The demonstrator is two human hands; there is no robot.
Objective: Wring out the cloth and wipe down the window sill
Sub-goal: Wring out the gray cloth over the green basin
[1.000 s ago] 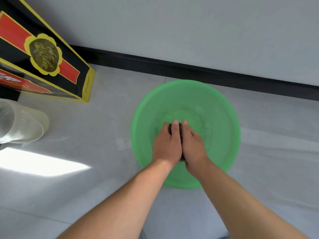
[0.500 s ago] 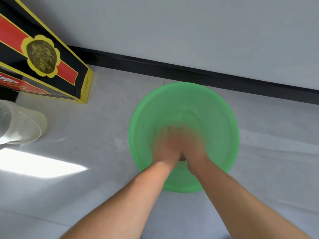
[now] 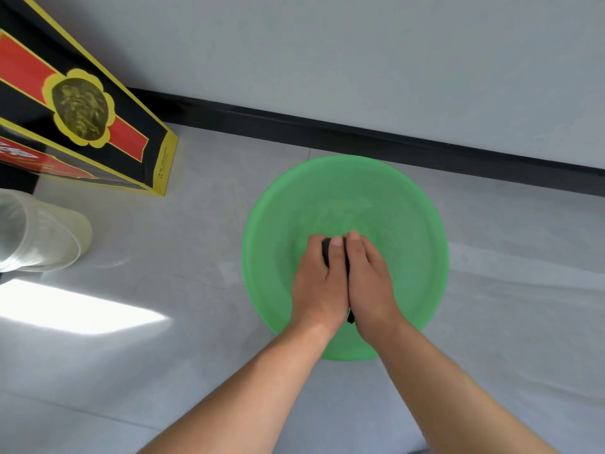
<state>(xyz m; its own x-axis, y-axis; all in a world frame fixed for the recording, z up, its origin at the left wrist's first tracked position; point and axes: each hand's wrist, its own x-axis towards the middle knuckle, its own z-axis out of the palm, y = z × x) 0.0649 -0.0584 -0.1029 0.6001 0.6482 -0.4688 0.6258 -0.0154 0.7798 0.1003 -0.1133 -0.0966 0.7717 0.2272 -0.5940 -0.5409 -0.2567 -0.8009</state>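
Far left, a clear plastic container [image 3: 39,234] lies on its side on the pale grey floor [image 3: 163,371], with a bright patch of sunlight just below it. Above it stands a tall black box [image 3: 82,113] with red bands, yellow edging and a gold emblem, leaning across the corner of the view. Behind everything, a dark baseboard [image 3: 393,139] runs along the foot of a light wall [image 3: 360,60].

Moving to the centre, there's the green basin [image 3: 271,231], round and shallow, sitting on the floor just in front of the baseboard. Both bare forearms reach into it from below. The left hand [image 3: 319,283] is clenched, knuckles up, fingers folded over something dark. Pressed right against it, the right hand [image 3: 370,283] is clenched the same way, thumbs side by side.

And the cloth [image 3: 327,252]: it's a dark wad squeezed between the two hands, over the middle of the basin. Only slivers show, one patch at the left hand's fingertips and a small dark end poking out below, between the wrists. The rest is hidden inside the grip. Whether the basin holds water is hard to tell.
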